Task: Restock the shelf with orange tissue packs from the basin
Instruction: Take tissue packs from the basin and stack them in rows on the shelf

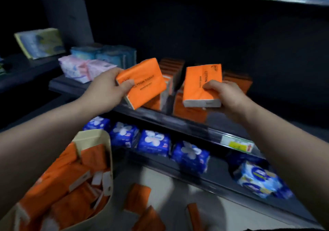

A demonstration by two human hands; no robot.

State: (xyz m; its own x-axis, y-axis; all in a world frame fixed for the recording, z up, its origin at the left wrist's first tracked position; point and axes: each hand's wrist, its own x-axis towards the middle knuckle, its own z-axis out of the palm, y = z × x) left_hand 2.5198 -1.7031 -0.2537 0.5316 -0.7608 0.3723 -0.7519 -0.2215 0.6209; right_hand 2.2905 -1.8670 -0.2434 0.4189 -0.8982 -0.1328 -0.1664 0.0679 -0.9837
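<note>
My left hand (pixel 106 86) grips an orange tissue pack (pixel 146 84) by its left end, thumb on its top face, tilted over the front of the dark shelf (pixel 178 122). My right hand (pixel 224 95) holds a second orange tissue pack (pixel 201 81) upright by its lower right corner, just right of the first. Behind both, rows of orange packs (pixel 170 67) stand on that shelf. A beige basin (pixel 106 159) at lower left is heaped with more orange packs (pixel 71 186).
Pink packs (pixel 80 68) and blue packs (pixel 110 54) stand left on the same shelf. Dark blue packs (pixel 154 141) line the shelf below, with a lighter blue pack (pixel 260 181) to the right. Loose orange packs (pixel 138 195) lie on the floor. A yellow price label (pixel 238 144) marks the shelf edge.
</note>
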